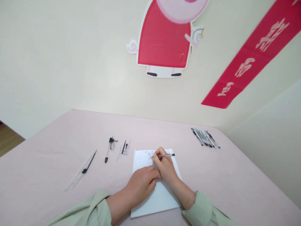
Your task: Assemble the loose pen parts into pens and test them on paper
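Observation:
My right hand (164, 164) pinches a slim clear-barrelled pen (167, 155) with a dark end. Its tip meets a white sheet of paper (152, 201) near the top, where small dark handwritten marks (149, 153) show. My left hand (142, 183) rests on the paper with fingers curled, touching or nearly touching my right hand; whatever may be inside its curl is hidden. Both wrists come out of light green sleeves.
Left of the paper lie black and clear pen parts (112, 144), thin refills and tubes (124, 147), and long slender pieces (84, 171). A row of several pens (205, 138) lies right. Behind the pink-covered table (211, 188) stands a wall with a cartoon cutout (164, 44) and red banner (249, 59).

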Tool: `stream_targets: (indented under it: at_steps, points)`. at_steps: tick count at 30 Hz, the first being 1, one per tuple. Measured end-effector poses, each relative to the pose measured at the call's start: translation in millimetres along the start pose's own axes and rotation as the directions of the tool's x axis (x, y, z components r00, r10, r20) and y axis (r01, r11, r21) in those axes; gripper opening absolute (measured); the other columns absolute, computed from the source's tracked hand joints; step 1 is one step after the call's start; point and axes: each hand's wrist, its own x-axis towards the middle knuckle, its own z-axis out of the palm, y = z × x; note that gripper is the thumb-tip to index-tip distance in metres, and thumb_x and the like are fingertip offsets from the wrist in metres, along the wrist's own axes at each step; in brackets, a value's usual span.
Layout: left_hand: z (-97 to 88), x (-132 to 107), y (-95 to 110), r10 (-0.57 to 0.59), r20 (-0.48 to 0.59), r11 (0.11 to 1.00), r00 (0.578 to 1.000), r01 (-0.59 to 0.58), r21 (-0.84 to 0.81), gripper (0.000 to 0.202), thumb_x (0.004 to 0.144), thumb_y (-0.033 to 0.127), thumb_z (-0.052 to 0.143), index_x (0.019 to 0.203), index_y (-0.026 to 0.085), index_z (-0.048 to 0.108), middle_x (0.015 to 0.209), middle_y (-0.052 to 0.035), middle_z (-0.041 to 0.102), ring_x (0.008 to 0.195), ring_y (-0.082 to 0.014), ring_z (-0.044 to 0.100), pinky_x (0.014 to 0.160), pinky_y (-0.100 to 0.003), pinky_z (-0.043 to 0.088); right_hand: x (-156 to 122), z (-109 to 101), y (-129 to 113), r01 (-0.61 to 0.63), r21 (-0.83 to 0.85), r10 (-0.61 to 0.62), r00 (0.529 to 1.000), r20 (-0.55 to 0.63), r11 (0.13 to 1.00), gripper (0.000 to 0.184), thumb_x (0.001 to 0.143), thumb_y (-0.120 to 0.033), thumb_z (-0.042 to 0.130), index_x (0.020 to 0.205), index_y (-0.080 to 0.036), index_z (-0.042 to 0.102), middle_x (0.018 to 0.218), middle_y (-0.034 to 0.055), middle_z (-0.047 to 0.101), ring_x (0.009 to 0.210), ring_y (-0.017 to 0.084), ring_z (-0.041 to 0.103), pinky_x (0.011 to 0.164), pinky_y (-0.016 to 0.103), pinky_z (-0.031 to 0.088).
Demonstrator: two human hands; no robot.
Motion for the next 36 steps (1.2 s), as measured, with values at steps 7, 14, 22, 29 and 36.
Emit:
stream_targets:
  at_steps: [7,14,22,29,36]
  points:
    - [0.1,-1,0,0.0,-0.001,1.0,1.0,0.0,0.021,0.03,0.078,0.007,0.043,0.089,0.023,0.065,0.089,-0.0021,0.065,0.088,-0.0188,0.061,0.078,-0.027,0.046,0,0,0,0.018,-0.031,-0.018,1.0,0.023,0.999,0.012,0.076,-0.022,0.046,0.064,-0.023,0.042,0.057,-0.0057,0.042,0.056,0.014,0.044,0.056,0.026,0.033]
    - [-0.8,0,1,-0.021,0.021,0.998,1.0,0.02,0.065,0.032,0.079,0.007,0.043,0.093,0.024,0.066,0.086,-0.0015,0.063,0.085,-0.0183,0.06,0.076,-0.027,0.045,2,0,10,0.006,0.005,-0.005,0.999,-0.049,1.0,0.012,0.079,-0.025,0.047,0.068,-0.023,0.045,0.059,-0.0057,0.044,0.057,0.014,0.046,0.057,0.026,0.034]
    - [0.2,-1,-1,-0.013,0.013,0.998,1.0,0.012,0.055,0.032,0.079,0.007,0.043,0.093,0.024,0.066,0.086,-0.0012,0.064,0.085,-0.0183,0.06,0.076,-0.027,0.045,1,0,9,0.014,-0.039,-0.015,1.0,-0.017,0.999,0.012,0.079,-0.024,0.047,0.066,-0.023,0.044,0.058,-0.0057,0.044,0.057,0.014,0.045,0.056,0.026,0.034]
    - [-0.6,-1,0,-0.017,0.014,0.998,1.0,0.016,0.056,0.032,0.08,0.007,0.043,0.094,0.025,0.066,0.086,-0.0011,0.063,0.085,-0.018,0.059,0.076,-0.026,0.045,1,0,11,0.025,-0.026,-0.026,0.999,-0.023,0.999,0.012,0.078,-0.022,0.047,0.067,-0.023,0.044,0.058,-0.0058,0.043,0.056,0.014,0.044,0.055,0.025,0.033]
    - [-1.2,-1,1,-0.017,0.009,0.999,1.0,0.016,0.05,0.033,0.079,0.006,0.043,0.093,0.024,0.066,0.086,-0.0011,0.063,0.085,-0.0179,0.06,0.076,-0.026,0.045,2,0,11,0.015,-0.004,-0.015,1.0,-0.011,1.0,0.012,0.077,-0.021,0.046,0.066,-0.023,0.043,0.058,-0.0061,0.042,0.056,0.014,0.045,0.055,0.026,0.034]
